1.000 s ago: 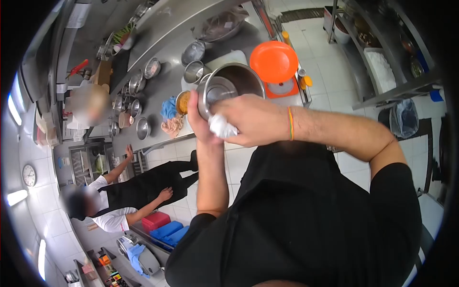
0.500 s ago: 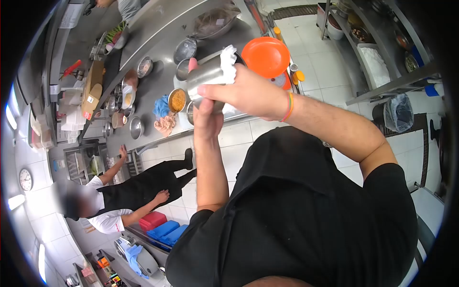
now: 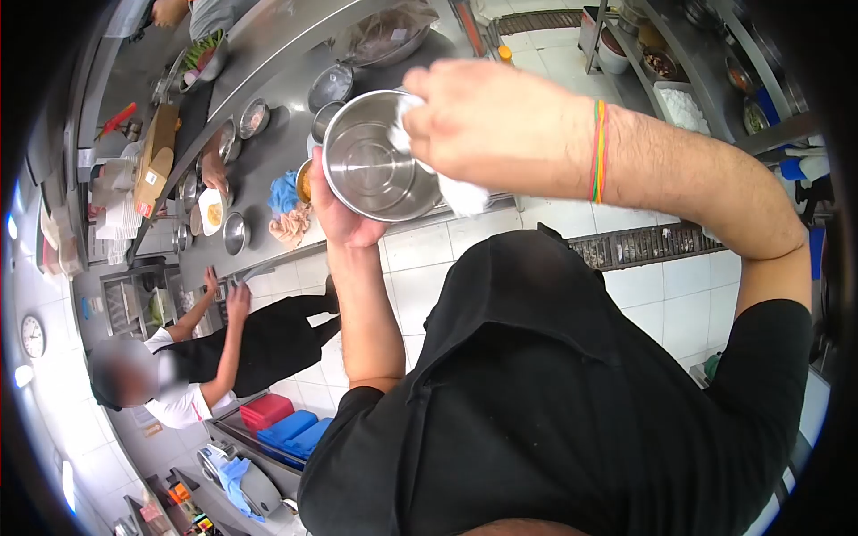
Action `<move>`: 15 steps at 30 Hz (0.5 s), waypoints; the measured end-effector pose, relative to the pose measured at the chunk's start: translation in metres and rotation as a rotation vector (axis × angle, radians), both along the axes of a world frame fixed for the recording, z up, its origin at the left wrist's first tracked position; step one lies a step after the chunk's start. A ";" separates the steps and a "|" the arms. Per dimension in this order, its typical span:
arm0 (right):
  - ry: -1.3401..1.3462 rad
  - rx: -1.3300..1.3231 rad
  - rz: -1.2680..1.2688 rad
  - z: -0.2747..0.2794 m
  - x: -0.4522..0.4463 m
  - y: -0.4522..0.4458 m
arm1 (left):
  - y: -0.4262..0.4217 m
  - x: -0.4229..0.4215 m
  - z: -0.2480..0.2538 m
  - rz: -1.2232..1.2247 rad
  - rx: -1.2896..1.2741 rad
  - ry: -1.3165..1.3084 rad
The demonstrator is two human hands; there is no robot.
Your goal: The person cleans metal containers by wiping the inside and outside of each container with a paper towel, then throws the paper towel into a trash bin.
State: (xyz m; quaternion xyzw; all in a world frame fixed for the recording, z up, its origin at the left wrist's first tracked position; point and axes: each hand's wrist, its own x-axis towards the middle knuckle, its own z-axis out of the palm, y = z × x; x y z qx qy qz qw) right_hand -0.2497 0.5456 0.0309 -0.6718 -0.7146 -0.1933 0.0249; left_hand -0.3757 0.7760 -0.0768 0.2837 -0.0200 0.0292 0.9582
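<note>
My left hand [image 3: 350, 219] is wrapped around the outside of a round stainless steel container [image 3: 371, 165], from below and the left. The container is tilted so its mouth faces me, and its inside shows only bare shiny metal. At the right of its rim, my right hand [image 3: 465, 125] grips a white paper towel [image 3: 460, 192]. Part of the towel touches the rim and part hangs below my fingers. Behind the container, a bowl of orange-yellow food [image 3: 305, 182] is partly hidden.
Beyond my hands runs a steel counter [image 3: 281, 156] with metal bowls [image 3: 236, 234], a blue cloth [image 3: 284, 191] and a peach cloth [image 3: 290, 228]. A co-worker [image 3: 259, 344] in a black apron stands at left. Another person's hand [image 3: 214, 174] is by a white dish [image 3: 212, 213].
The container has turned from lying sideways to showing its open mouth. My right hand has shifted up and right, with the towel hanging lower. The orange plate is now hidden.
</note>
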 end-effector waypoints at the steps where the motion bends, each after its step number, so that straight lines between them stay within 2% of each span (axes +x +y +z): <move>1: 0.056 0.116 0.029 0.000 0.000 0.003 | -0.007 0.000 0.003 0.007 -0.013 0.031; 2: 0.115 0.233 0.058 -0.001 0.000 0.007 | -0.013 0.000 0.004 0.013 -0.024 0.064; 5: 0.164 0.238 0.264 -0.038 0.000 0.030 | -0.021 0.002 0.002 -0.113 -0.028 0.116; 6: 0.102 0.095 0.323 -0.054 0.006 0.038 | -0.027 0.002 0.004 -0.115 0.023 0.162; 7: 0.127 0.060 0.309 -0.063 0.005 0.040 | -0.029 0.007 0.001 -0.094 0.088 0.329; 9: 0.133 0.004 0.274 -0.068 0.003 0.042 | -0.022 0.003 -0.010 -0.129 0.216 0.404; 12: 0.059 -0.044 0.141 -0.081 0.011 0.046 | -0.030 -0.003 -0.003 -0.067 0.245 0.563; 14: 0.068 -0.139 0.063 -0.086 0.002 0.047 | -0.026 -0.003 -0.006 -0.065 0.283 0.557; 15: 0.209 -0.086 0.026 -0.090 -0.007 0.045 | -0.020 -0.005 -0.006 -0.085 0.369 0.496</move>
